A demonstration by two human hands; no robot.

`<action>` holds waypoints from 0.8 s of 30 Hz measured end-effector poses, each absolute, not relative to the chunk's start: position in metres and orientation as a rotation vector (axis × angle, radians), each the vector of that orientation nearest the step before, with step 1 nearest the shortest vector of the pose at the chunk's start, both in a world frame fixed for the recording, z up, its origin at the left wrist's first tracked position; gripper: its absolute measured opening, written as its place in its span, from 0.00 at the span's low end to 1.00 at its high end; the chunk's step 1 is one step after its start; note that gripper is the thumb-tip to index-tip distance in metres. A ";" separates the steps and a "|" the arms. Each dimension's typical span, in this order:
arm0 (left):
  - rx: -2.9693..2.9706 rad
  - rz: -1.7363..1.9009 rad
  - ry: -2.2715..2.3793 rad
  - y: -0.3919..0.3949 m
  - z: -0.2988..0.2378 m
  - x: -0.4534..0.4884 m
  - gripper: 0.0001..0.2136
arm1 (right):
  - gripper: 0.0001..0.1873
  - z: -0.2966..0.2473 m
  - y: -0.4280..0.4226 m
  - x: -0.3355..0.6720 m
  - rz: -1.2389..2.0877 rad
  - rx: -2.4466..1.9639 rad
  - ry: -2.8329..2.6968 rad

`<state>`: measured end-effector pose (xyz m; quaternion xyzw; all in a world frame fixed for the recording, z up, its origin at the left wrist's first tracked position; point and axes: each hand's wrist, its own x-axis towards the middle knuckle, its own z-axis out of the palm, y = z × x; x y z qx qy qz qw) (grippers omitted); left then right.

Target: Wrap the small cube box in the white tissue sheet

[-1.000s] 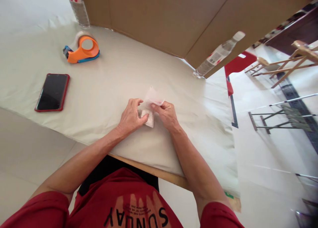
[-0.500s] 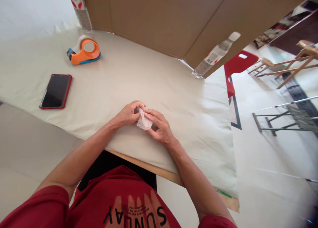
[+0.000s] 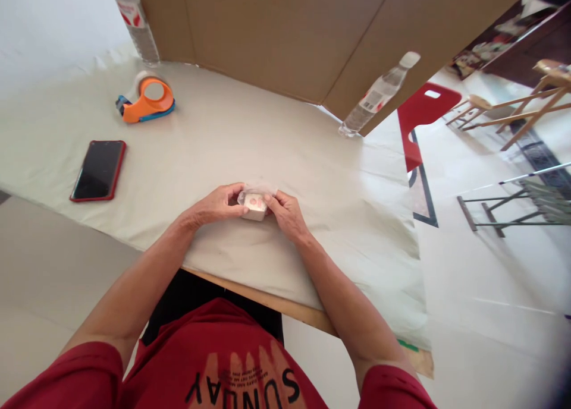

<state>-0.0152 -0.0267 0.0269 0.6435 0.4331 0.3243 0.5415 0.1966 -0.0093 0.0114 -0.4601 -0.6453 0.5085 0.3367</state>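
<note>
Both hands meet over the middle of a table covered in pale cloth (image 3: 232, 141). Between them sits a small white packet (image 3: 254, 205) in clear wrapping, with a pinkish patch on top. My left hand (image 3: 214, 205) pinches its left end with curled fingers. My right hand (image 3: 285, 214) grips its right end, fingers closed against it. The packet rests low, at or just above the cloth.
A black phone in a red case (image 3: 98, 170) lies at the left. An orange tape dispenser (image 3: 147, 100) sits behind it. Two plastic water bottles (image 3: 132, 18) (image 3: 377, 95) stand by a cardboard wall (image 3: 289, 28). Wooden and metal frames (image 3: 513, 207) stand on the floor at right.
The loose white sheet held up between my hands has been gathered in and now lies compact around a small packet held low between both hands. The camera view shifted slightly.
</note>
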 end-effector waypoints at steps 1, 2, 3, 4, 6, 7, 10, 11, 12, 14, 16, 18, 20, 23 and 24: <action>1.492 0.787 1.014 -0.026 0.026 -0.014 0.19 | 0.23 0.011 -0.008 0.196 1.311 -1.224 -1.680; 1.458 0.812 0.999 -0.026 0.025 -0.013 0.21 | 0.23 0.010 -0.007 0.195 1.275 -1.239 -1.693; 1.430 0.840 0.986 -0.026 0.024 -0.011 0.23 | 0.23 0.009 -0.007 0.195 1.240 -1.250 -1.714; 1.408 0.866 0.983 -0.026 0.024 -0.010 0.25 | 0.22 0.008 -0.006 0.196 1.214 -1.256 -1.729; 1.377 0.901 1.002 -0.026 0.024 -0.008 0.29 | 0.22 0.008 -0.005 0.197 1.211 -1.254 -1.729; 1.372 0.903 1.015 -0.026 0.024 -0.007 0.30 | 0.22 0.009 -0.005 0.197 1.225 -1.246 -1.718; 1.378 0.874 1.032 -0.026 0.026 -0.005 0.31 | 0.22 0.011 -0.005 0.197 1.271 -1.221 -1.715; 1.380 0.869 1.032 -0.026 0.027 -0.005 0.30 | 0.22 0.012 -0.005 0.196 1.285 -1.219 -1.724; 1.377 0.867 1.030 -0.026 0.027 -0.005 0.30 | 0.22 0.012 -0.006 0.196 1.295 -1.219 -1.735; 1.362 0.866 1.019 -0.026 0.027 -0.005 0.31 | 0.22 0.011 -0.005 0.196 1.274 -1.225 -1.749; 1.340 0.855 1.008 -0.025 0.025 -0.006 0.32 | 0.21 0.009 -0.005 0.197 1.188 -1.226 -1.730; 1.304 0.849 1.030 -0.025 0.022 -0.008 0.36 | 0.21 0.007 -0.003 0.201 1.084 -1.248 -1.661; 1.262 0.850 1.066 -0.025 0.019 -0.009 0.41 | 0.23 0.006 -0.003 0.206 1.046 -1.296 -1.581; 1.232 0.837 1.067 -0.025 0.018 -0.009 0.44 | 0.22 0.007 -0.005 0.211 1.104 -1.371 -1.514; 1.228 0.834 1.059 -0.025 0.018 -0.009 0.44 | 0.21 0.008 -0.007 0.211 1.138 -1.382 -1.514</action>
